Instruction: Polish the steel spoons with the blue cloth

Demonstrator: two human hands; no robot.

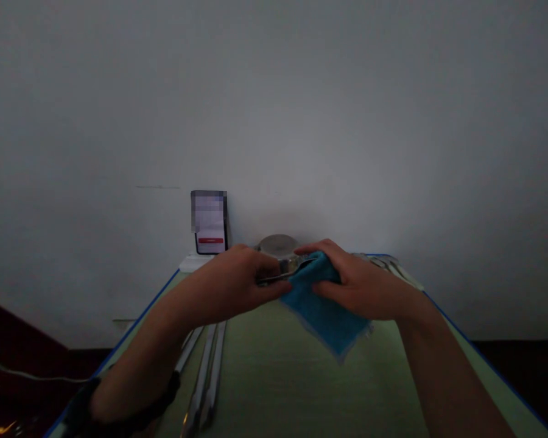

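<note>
My left hand grips the handle of a metal spoon, held level above the green table. My right hand holds a blue cloth folded around the spoon's bowl end, with a corner of the cloth hanging down toward the table. Both hands meet at the middle of the view, near the far end of the table.
Several metal utensils lie side by side under my left forearm. More cutlery lies at the far right corner. A round metal container and a propped-up phone stand against the white wall. The table has a blue edge.
</note>
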